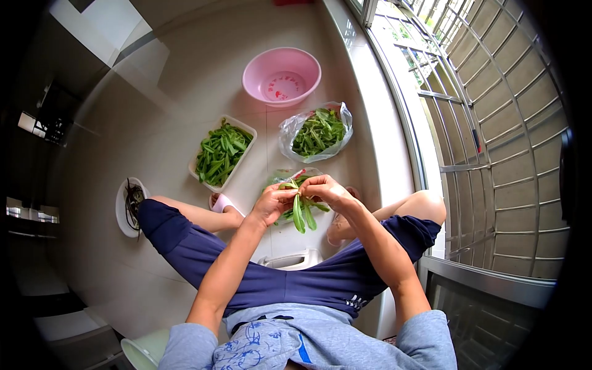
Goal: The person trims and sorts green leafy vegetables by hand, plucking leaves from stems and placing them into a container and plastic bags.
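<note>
Between my two hands is a small bunch of long green leaves (pixel 299 213), its leaf tips hanging down toward me. My left hand (pixel 274 202) pinches it from the left side. My right hand (pixel 325 190) has its fingertips closed on the same bunch near its top. Below the hands lies a clear plastic bag with more leafy greens (pixel 319 205), partly covered by the hands. Farther off stand a white rectangular tray (pixel 251 131) piled with green leaves and an open plastic bag (pixel 346 126) full of leafy greens.
A pink basin (pixel 250 77) stands on the tiled floor at the back. To the left, a white dish (pixel 121 209) holds dark, thin strands. A white stool (pixel 296 261) is under me. A window with metal bars (pixel 468 166) runs along the right, and a pale green bucket (pixel 139 351) is lower left.
</note>
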